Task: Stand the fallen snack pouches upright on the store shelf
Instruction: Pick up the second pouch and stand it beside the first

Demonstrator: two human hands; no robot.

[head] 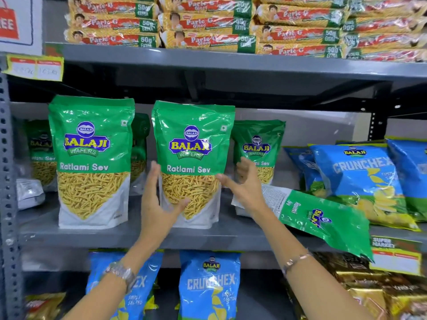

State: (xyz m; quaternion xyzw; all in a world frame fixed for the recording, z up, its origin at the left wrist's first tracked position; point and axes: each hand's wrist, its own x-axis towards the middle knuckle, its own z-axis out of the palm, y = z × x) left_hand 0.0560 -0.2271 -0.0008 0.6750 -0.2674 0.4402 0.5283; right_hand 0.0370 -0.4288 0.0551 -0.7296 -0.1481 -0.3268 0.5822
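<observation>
A green Ratlami Sev pouch [193, 144] stands upright at the middle of the grey shelf [129, 234]. My left hand [159, 202] is at its lower left edge, fingers spread, thumb across the front. My right hand [245, 183] hovers at its lower right edge, fingers apart, index tip near the pouch. Neither hand grips it. Another green pouch [92, 158] stands upright to the left. A fallen green pouch [323, 222] lies flat on the right, overhanging the shelf edge. More green pouches [258, 146] stand behind.
Blue Crunchex bags [362, 179] lean at the right of the same shelf. Biscuit packs [203, 24] are stacked on the shelf above. Blue bags [209, 285] and gold packs [369, 294] fill the shelf below. A perforated upright post [7, 181] bounds the left.
</observation>
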